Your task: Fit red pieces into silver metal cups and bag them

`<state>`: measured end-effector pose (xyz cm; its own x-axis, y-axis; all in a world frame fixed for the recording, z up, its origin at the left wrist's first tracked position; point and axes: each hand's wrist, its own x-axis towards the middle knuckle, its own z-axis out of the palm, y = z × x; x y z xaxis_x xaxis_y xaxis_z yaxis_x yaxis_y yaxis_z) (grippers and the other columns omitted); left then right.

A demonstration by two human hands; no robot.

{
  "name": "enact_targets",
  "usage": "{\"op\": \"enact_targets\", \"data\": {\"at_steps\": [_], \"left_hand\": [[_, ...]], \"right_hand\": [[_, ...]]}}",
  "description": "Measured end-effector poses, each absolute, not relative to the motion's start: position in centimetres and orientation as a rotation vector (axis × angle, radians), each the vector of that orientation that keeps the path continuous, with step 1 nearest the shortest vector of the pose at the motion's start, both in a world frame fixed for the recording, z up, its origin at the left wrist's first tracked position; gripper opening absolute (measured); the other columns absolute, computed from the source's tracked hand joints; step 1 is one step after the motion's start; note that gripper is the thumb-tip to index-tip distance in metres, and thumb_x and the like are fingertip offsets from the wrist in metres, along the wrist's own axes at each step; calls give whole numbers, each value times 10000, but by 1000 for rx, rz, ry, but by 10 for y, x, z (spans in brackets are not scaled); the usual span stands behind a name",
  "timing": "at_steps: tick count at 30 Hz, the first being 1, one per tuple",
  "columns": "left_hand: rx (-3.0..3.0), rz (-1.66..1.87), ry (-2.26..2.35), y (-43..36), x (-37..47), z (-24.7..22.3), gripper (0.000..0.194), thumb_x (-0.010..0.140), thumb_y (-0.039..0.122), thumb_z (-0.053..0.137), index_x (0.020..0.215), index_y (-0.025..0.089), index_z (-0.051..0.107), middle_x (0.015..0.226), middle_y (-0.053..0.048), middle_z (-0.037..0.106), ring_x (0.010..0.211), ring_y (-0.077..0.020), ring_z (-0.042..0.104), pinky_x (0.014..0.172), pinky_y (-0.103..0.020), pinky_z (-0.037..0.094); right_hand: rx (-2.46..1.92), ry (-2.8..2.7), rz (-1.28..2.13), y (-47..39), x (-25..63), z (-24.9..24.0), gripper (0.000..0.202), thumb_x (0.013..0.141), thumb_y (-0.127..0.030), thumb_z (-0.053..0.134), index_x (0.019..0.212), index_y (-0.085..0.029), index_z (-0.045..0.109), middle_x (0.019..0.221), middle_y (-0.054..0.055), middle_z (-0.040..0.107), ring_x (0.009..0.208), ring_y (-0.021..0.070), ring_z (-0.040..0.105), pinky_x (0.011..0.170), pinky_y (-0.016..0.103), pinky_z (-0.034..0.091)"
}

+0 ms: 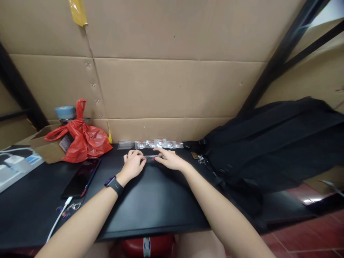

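Note:
Between my hands a small clear plastic packet [151, 158] with something red in it lies at the black table top [150, 200]. My left hand [133, 165], with a dark watch on its wrist, pinches the packet's left end between thumb and fingers. My right hand [170, 158] has its thumb and a finger at the packet's right end, the forefinger stretched out above it. Just behind my hands, several shiny packets with red bits [161, 143] lie in a row along the cardboard wall, and flat clear bags [125, 144] lie left of them.
On the left are a red plastic bag [86, 141], a cardboard box [48, 148], a blue-lidded container [66, 113], a phone [82, 178] on a white cable and a power strip [20, 168]. A black backpack [279, 143] fills the right side, with keys [201, 159] beside it.

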<state>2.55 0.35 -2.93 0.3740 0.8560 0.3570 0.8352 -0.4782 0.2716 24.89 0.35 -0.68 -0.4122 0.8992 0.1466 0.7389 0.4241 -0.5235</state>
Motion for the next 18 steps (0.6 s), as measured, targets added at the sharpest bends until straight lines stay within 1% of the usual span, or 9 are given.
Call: {"op": "enact_targets", "data": {"at_steps": [4, 6, 9, 12, 16, 18], "left_hand": [[2523, 736, 1580, 5, 25, -29, 249, 956, 319, 505, 857, 245, 722, 1159, -45, 645, 1186, -280, 446, 907, -463, 331], [2477, 738, 1587, 5, 26, -27, 255, 956, 332, 512, 848, 238, 723, 1161, -48, 648, 1179, -279, 451, 903, -458, 333], [2409, 800, 1615, 3, 27, -24, 263, 959, 350, 514, 846, 234, 721, 1153, -45, 650, 1174, -274, 458, 893, -445, 340], [2368, 867, 1619, 2, 27, -21, 253, 958, 363, 521, 863, 243, 722, 1131, -40, 654, 1157, -267, 470, 881, -429, 348], [2351, 889, 1606, 5, 21, -17, 264, 949, 419, 527, 868, 272, 731, 1105, -30, 670, 1143, -272, 484, 891, -430, 348], [2319, 926, 1648, 11, 12, -14, 275, 953, 441, 505, 901, 292, 729, 1111, -22, 678, 1140, -274, 496, 894, -433, 353]], "right_hand": [[-1321, -2211, 594, 9, 251, -14, 477, 821, -241, 698, 1275, -283, 558, 999, 16, 749, 1003, 231, 670, 985, 447, 382], [-1294, -2126, 614, 12, 250, -18, 473, 809, -227, 706, 1259, -277, 570, 964, 10, 749, 982, 223, 678, 959, 420, 415], [-1201, -1968, 719, 15, 246, -22, 469, 809, -249, 704, 1258, -248, 569, 873, 3, 745, 891, 206, 694, 908, 374, 462], [-1105, -1840, 835, 14, 242, -21, 501, 776, -289, 736, 1243, -210, 573, 787, 0, 732, 776, 191, 691, 845, 341, 494], [-1063, -1705, 907, 12, 239, -19, 561, 730, -322, 770, 1239, -205, 564, 748, -12, 713, 733, 173, 677, 803, 317, 502], [-1075, -1621, 940, 17, 239, -20, 583, 718, -343, 778, 1238, -209, 550, 734, -19, 701, 688, 161, 660, 728, 293, 504]]}}
